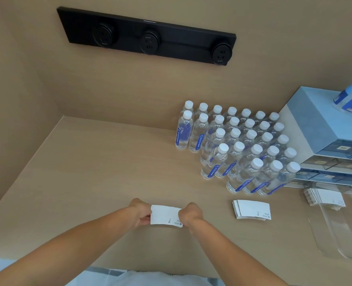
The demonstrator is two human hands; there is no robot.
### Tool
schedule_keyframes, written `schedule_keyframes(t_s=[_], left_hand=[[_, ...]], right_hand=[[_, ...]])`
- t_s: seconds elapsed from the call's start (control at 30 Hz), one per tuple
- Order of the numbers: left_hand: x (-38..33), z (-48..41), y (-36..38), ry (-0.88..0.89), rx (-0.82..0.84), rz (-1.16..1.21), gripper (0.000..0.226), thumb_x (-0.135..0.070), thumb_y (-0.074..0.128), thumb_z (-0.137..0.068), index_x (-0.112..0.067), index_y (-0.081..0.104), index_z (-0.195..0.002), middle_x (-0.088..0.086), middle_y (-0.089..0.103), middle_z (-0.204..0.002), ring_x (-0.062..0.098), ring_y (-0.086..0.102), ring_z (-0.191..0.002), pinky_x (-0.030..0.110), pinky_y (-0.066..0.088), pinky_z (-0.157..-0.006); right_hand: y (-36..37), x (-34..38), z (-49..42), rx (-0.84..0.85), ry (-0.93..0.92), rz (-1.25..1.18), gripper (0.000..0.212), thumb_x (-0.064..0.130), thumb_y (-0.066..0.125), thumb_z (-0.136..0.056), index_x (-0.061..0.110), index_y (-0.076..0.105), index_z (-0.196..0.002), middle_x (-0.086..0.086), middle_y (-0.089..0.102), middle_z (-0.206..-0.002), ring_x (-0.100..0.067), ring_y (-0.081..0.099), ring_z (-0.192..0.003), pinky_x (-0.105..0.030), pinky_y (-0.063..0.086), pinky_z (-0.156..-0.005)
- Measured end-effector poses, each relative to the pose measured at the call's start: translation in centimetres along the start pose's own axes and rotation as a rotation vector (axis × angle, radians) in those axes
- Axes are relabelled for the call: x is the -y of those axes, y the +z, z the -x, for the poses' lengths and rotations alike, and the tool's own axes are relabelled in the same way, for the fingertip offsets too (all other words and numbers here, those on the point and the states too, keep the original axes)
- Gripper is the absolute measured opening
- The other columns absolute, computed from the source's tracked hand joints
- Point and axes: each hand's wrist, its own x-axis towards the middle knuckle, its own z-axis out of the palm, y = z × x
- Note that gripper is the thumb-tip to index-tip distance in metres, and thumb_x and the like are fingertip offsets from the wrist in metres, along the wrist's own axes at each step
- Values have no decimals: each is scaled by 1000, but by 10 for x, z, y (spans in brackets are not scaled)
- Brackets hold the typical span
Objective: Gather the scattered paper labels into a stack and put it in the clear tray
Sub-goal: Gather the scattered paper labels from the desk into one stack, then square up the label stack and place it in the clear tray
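Observation:
A stack of white paper labels (164,215) is held over the wooden desk near its front edge. My left hand (140,211) grips its left end and my right hand (190,212) grips its right end. To the right, a second pile of labels (252,209) lies fanned on the desk. The clear tray (336,234) sits at the far right. A third bunch of labels (325,198) rests at the tray's far end.
Several rows of water bottles (239,145) with white caps stand at the back right. A blue drawer unit (328,141) rises behind the tray. A black socket strip (148,37) is mounted on the back wall. Bare desk (88,172) lies to the left.

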Motion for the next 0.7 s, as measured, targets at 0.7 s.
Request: schedule_keyframes(t_s=[0.7], left_hand=[[-3,-23,-3,785,48,-1456,36,-27,71,-79,-13,59,-110,2,45,-121,19,51,-112,32,51,-88]], right_hand=[[11,-27,-18,0,-520,623,42,17,69,-82,4,53,-119,-10,40,-133,-25,38,-127,-35,44,-103]])
